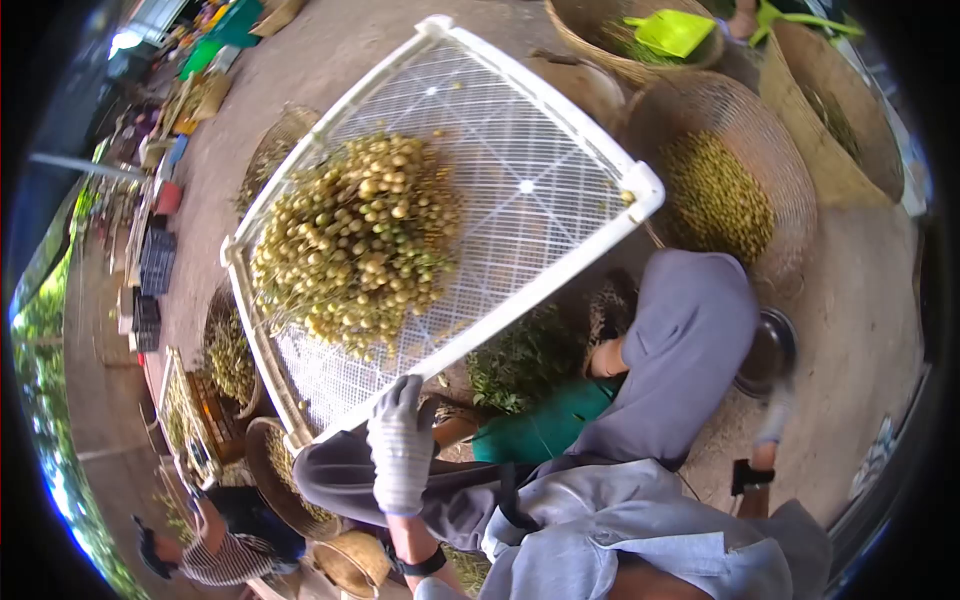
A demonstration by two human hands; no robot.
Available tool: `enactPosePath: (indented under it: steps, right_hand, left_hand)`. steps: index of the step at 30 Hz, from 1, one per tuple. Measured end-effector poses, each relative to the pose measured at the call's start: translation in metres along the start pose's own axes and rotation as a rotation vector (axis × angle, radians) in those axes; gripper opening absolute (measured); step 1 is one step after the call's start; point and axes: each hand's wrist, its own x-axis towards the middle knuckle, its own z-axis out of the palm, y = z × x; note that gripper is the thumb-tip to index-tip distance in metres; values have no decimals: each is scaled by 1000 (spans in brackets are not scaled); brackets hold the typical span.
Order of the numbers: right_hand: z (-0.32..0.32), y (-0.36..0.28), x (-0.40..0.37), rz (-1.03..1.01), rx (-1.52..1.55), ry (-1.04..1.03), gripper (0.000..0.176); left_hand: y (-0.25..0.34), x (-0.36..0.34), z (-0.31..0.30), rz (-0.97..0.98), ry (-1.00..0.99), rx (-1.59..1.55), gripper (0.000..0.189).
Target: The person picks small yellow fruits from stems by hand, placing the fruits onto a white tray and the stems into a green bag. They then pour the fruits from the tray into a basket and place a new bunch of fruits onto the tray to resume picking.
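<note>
A white mesh tray (pixel 520 160) is tilted over my lap, with a heap of round yellow-green fruits (pixel 350 240) on its left half. My left hand (pixel 400 440), in a pale striped glove, has its fingers closed on the tray's near edge. My right hand (pixel 777 410), also gloved and smeared by motion, is down at the right beside a dark round metal bowl (pixel 768 350); its fingers cannot be made out. Green leafy stems (pixel 525 365) show below the tray, by my leg.
A large woven basket (pixel 790 160) of loose fruits stands right of the tray. Behind it are another basket (pixel 575 30) with a lime-green scoop (pixel 670 33) and a tall basket (pixel 870 150). Smaller baskets line the left side. Another person (pixel 225 555) sits at the lower left.
</note>
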Motion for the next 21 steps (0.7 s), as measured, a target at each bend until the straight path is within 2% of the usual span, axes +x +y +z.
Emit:
enactPosePath:
  steps: [3, 4, 6, 7, 8, 9, 11, 14, 15, 16, 17, 18, 19, 21]
  right_hand:
    - [-21, -69, 49, -316, -116, 30, 37]
    - [-28, -92, 55, -420, -153, 58, 42]
    - [-27, -163, 53, -375, 32, -264, 48]
    - [-13, -196, 48, -466, 27, -289, 41]
    - [6, -227, 40, -558, 20, -312, 34]
    - [24, -251, 36, -558, -40, -335, 28]
    - [80, -323, -29, -420, -98, -522, 19]
    - [180, -376, -103, -694, -241, -822, 21]
    - [217, -385, -124, -781, -276, -904, 23]
    - [246, -395, -143, -714, -366, -1067, 26]
    - [280, -392, -149, -748, -395, -1098, 28]
    - [326, -371, -118, -872, -320, -1147, 31]
    - [340, -381, -137, -854, -567, -1151, 33]
    - [379, -379, -145, -767, -820, -1125, 35]
  left_hand:
    - [-11, 4, 22, 142, 69, 7, 37]
    - [-12, 5, 26, 132, 78, 7, 39]
    - [-22, 5, 36, 123, 85, -16, 44]
    - [-24, 4, 36, 115, 124, -42, 43]
    - [-25, 2, 35, 105, 162, -69, 43]
    - [-26, 0, 37, 97, 196, -97, 42]
    - [-31, -2, 42, 80, 159, -120, 51]
    - [-36, -5, 45, 64, 103, -93, 64]
    - [-39, -6, 45, 78, 108, -123, 66]
    - [-41, -8, 44, 87, 97, -128, 66]
    - [-44, -10, 43, 98, 86, -133, 66]
    - [-48, -14, 38, 91, 74, -159, 65]
    - [-54, -20, 34, 75, 73, -194, 63]
    - [-67, -31, 26, 47, 73, -262, 60]
